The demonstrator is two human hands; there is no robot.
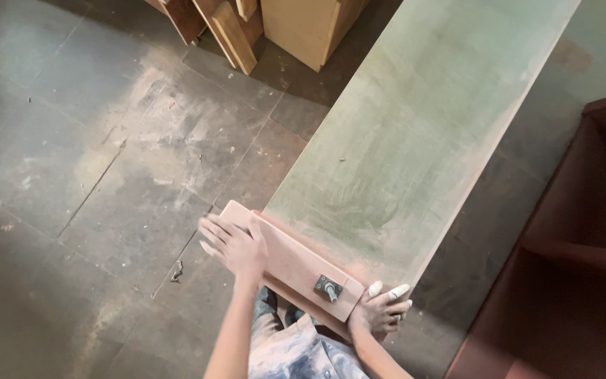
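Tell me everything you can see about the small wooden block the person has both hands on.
The wooden block is a flat, reddish-brown rectangle, smooth-faced, lying slantwise across the near end of the long greenish board. A small dark metal plate with a short bolt or stud sits near its right end. The left hand rests on its left end, fingers spread; the right hand, fingertips wrapped in white, grips by its right corner.

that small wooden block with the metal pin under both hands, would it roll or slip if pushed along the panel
The wooden block looks flat and rectangular, so it should slide, not roll. The long panel is dusty, which probably lets it glide easily. With the left hand and right hand at opposite ends, it seems stiff and unlikely to tip.
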